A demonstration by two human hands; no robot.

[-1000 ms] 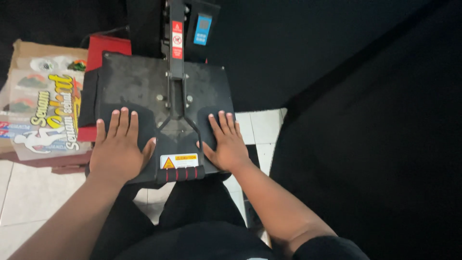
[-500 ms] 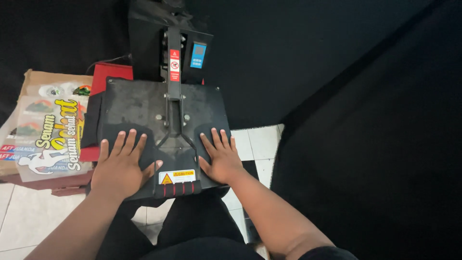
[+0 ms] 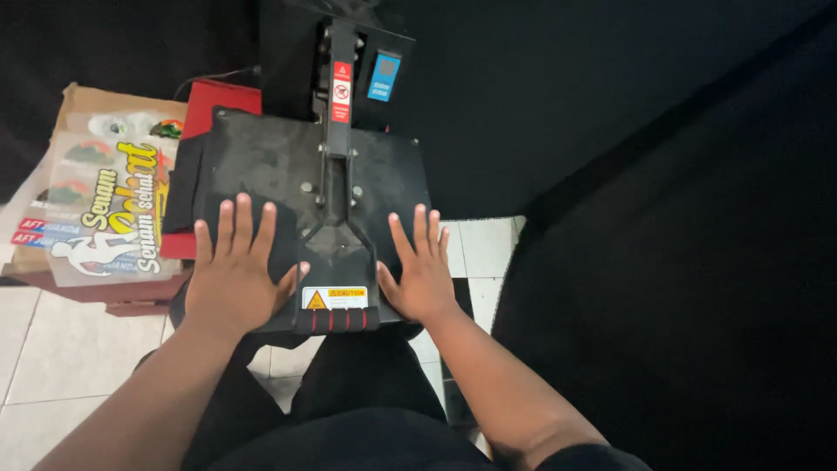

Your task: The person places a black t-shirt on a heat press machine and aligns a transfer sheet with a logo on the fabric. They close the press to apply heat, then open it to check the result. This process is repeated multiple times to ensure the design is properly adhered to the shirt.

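Since a sec ago both hands slid a bit apart on the plate and the view tipped up, so more of the machine's back end shows now. Left hand [image 3: 237, 277] lies palm-down on the flat black metal top plate of the heat press [image 3: 261, 174], fingers [image 3: 243, 222] spread wide, thumb out toward the centre, gripping nothing. Right hand [image 3: 420, 272] does the same on the other side, fingers [image 3: 421, 228] fanned, flat on the plate, holding nothing. Between the two hands runs the black centre arm of the press [image 3: 337, 218], widening toward the near edge, where a yellow-and-white warning sticker [image 3: 335, 298] sits just above a black handle grip with red rings [image 3: 336, 320]. Press sits low, right in front of the person's knees, over a white tiled floor [image 3: 52, 349]. At the back, an upright black control box w/ a small blue panel [image 3: 384, 77] and a red-and-white label strip [image 3: 341, 92]. Left of the press: a brown cardboard box [image 3: 78, 94] w/ a printed transfer sheet in yellow, white and red [image 3: 96, 209] lying on top, and a red block [image 3: 218, 98] touching the plate's far left corner. Black cloth [image 3: 654, 218] covers the right side and the backdrop.
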